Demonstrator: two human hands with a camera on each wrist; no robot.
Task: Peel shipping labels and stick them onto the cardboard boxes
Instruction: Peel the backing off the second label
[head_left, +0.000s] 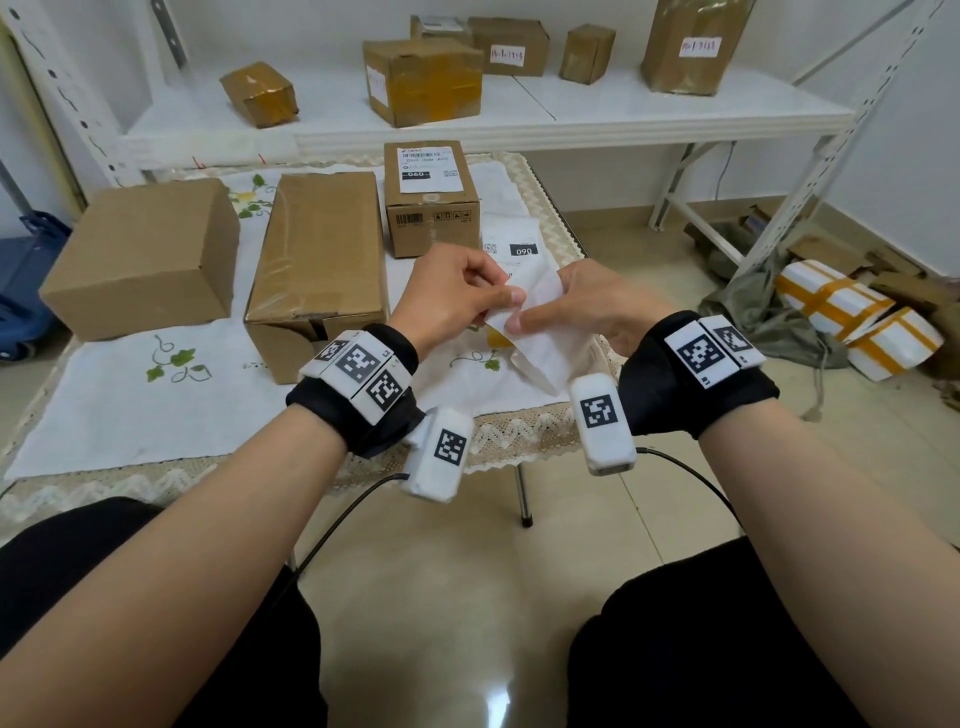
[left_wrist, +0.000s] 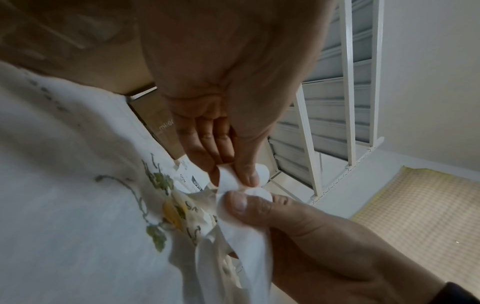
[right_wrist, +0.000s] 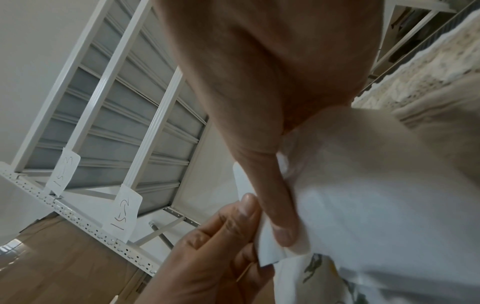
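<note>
left hand: raised above the table's near right part, thumb and forefinger pinching the upper corner of the label sheet
right hand: just beside the left, thumb pressed on the sheet's near edge and fingers curled behind it, so it grips the same sheet
label sheet: white, blank side toward the head camera, bent between the two hands; the wrist views show one thin layer held between the thumbs, though whether it has split from its backing is unclear
printed label: lies flat on the tablecloth beyond the hands, marked 060
labelled box: small carton standing at the far side of the table, a shipping label already on its top
taped box: long carton left of the labelled one, bare of labels on the faces shown
plain box: at the table's left, bare cardboard
shelf: behind the table, carrying several more parcels, some with handwritten slips
</note>
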